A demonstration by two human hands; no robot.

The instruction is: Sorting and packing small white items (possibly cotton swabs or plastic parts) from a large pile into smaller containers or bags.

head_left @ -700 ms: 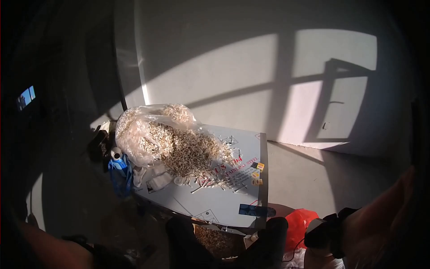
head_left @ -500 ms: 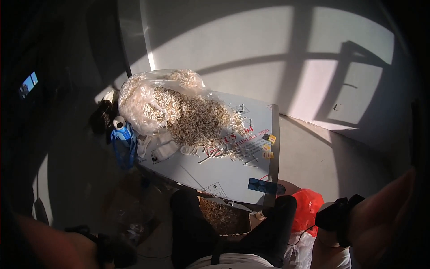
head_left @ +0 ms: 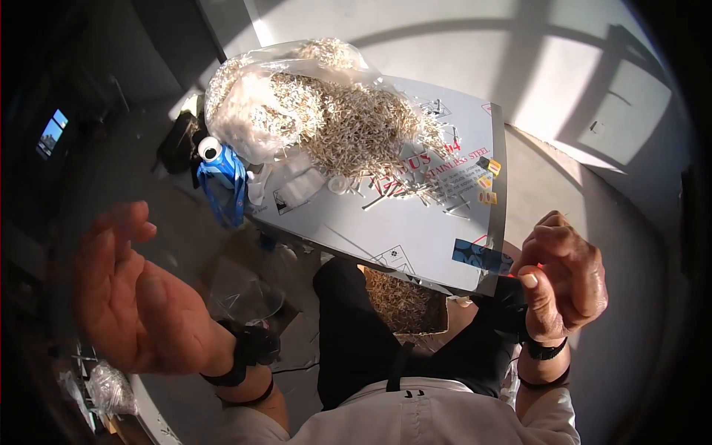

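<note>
My left hand (head_left: 152, 297) is raised at the left, palm showing and fingers stretched up, with nothing in it. At the right, my right hand (head_left: 564, 278) hovers by the near right corner of a box-like table (head_left: 356, 230) covered in printed grey sheet. Its fingers are loosely bent, the thumb a little apart, and I see nothing held. Across the far half of the table lies a heap of cotton swabs (head_left: 356, 130), spilling from a clear plastic bag (head_left: 248, 122). A few loose swabs (head_left: 382, 199) lie nearer, beside a small round white lid (head_left: 338, 185). Neither hand touches them.
A blue bottle-like container (head_left: 221, 172) with a blue strap stands at the table's left. Small yellow stickers (head_left: 487, 182) and a dark blue patterned strip (head_left: 475, 256) mark the right edge. Between my legs is an open carton (head_left: 404, 300) with more swabs. A wall stands behind.
Both hands have come up from the lower edges into full view. The view has tilted, so the table and swab heap sit higher. The red bag at the right is now mostly hidden.
</note>
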